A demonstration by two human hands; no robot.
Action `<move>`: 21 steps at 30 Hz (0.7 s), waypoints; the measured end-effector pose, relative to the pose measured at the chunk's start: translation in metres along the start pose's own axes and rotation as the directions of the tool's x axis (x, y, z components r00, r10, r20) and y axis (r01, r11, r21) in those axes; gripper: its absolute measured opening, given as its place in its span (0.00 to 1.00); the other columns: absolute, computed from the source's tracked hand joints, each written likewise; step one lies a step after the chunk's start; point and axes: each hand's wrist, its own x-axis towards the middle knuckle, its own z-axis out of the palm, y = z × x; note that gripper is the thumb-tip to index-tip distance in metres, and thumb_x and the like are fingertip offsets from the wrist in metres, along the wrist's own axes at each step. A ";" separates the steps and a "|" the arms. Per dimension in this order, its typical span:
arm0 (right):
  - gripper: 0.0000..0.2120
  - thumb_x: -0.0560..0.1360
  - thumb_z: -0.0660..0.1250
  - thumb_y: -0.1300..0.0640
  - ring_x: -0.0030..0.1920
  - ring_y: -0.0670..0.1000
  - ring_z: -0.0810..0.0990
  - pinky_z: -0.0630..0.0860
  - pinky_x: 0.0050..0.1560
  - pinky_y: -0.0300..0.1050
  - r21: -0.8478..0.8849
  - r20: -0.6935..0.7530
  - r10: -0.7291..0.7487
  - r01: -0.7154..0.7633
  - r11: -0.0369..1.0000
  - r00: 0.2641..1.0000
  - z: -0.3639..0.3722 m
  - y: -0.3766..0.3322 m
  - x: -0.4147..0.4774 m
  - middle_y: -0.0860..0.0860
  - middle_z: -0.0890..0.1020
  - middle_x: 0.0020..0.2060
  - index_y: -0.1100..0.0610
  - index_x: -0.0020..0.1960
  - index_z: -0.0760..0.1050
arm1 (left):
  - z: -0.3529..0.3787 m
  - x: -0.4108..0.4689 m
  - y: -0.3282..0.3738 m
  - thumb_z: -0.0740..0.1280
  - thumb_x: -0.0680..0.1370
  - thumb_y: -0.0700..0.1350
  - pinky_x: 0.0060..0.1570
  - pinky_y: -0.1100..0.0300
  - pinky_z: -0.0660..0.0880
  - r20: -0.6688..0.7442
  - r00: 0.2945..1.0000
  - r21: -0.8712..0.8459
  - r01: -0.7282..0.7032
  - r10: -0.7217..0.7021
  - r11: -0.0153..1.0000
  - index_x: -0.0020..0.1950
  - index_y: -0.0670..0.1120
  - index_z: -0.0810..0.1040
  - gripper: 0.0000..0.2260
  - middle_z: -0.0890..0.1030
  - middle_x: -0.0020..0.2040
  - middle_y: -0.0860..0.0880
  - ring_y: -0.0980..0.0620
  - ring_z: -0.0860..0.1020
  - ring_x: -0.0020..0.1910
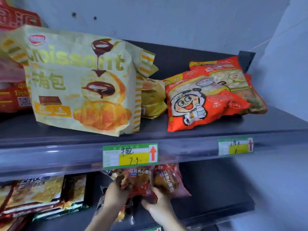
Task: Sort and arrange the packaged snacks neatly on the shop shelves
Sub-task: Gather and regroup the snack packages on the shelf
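On the lower shelf (216, 204), my left hand (115, 195) and my right hand (158, 204) both grip red bean bread packets (141, 179) held upright near the middle. More of these red packets (166, 179) stand just to the right, touching my right hand's bundle. Their tops are hidden behind the upper shelf's front rail. On the upper shelf (216, 130) stands a large yellow croissant bag (80, 84), with smaller yellow packs (153, 97) behind it and red cartoon snack bags (208, 97) lying stacked at the right.
Price tags (130, 155) sit on the upper shelf rail, with another tag (235, 146) to the right. Yellow and dark snack packs (41, 195) lie at the lower left. Red packages (13, 90) fill the upper left. A white wall (283, 80) bounds the right side.
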 end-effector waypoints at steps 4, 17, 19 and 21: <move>0.18 0.73 0.69 0.49 0.58 0.44 0.76 0.71 0.57 0.35 -0.062 -0.067 -0.081 0.077 0.995 0.994 -0.015 -0.011 -0.009 0.44 0.78 0.58 0.47 0.62 0.75 | -0.016 -0.014 0.006 0.72 0.74 0.43 0.47 0.60 0.73 -0.028 0.998 0.072 -0.047 0.050 0.996 0.60 0.46 0.81 0.14 0.83 0.56 0.47 0.47 0.80 0.54; 0.08 0.74 0.69 0.52 0.48 0.38 0.79 0.75 0.52 0.30 -0.203 0.022 -0.489 0.483 0.852 0.872 -0.076 -0.123 -0.130 0.42 0.82 0.48 0.47 0.53 0.79 | -0.112 -0.103 0.086 0.67 0.76 0.49 0.41 0.65 0.72 0.105 0.893 0.404 -0.441 0.438 0.802 0.53 0.52 0.82 0.08 0.84 0.48 0.54 0.57 0.80 0.45; 0.08 0.74 0.70 0.53 0.47 0.38 0.80 0.75 0.49 0.29 -0.179 -0.006 -0.550 0.540 0.823 0.835 -0.089 -0.143 -0.156 0.42 0.83 0.46 0.48 0.52 0.81 | -0.128 -0.122 0.105 0.68 0.76 0.50 0.43 0.63 0.73 0.114 0.866 0.425 -0.485 0.486 0.764 0.52 0.52 0.82 0.08 0.83 0.48 0.55 0.57 0.79 0.46; 0.05 0.74 0.70 0.53 0.45 0.37 0.80 0.75 0.47 0.30 -0.144 -0.091 -0.606 0.591 0.794 0.791 -0.103 -0.161 -0.175 0.42 0.84 0.43 0.47 0.49 0.82 | -0.141 -0.143 0.122 0.68 0.76 0.52 0.47 0.62 0.75 0.131 0.842 0.419 -0.526 0.524 0.740 0.51 0.53 0.82 0.07 0.83 0.47 0.56 0.57 0.79 0.47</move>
